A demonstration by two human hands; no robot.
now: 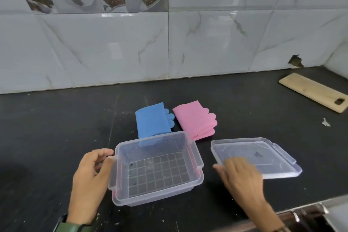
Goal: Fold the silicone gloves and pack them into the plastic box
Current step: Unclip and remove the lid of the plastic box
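A clear plastic box (194, 156) stands open and empty on the black counter, a grid pattern on its floor. My left hand (90, 177) grips its left clip and wall. The clear lid (263, 152) lies flat to the right of the box, and my right hand (241, 177) rests on its near left corner, fingers spread and slightly blurred. Behind the box lie two folded silicone gloves: a blue glove (152, 120), partly hidden by the box's far wall, and a pink glove (194, 118) to its right. Fingertips stick out from both folds.
A wooden cutting board (314, 92) lies at the far right by the tiled wall (169, 43). A small white scrap (325, 122) sits on the counter near it. A metal sink edge (308, 214) shows at the bottom right.
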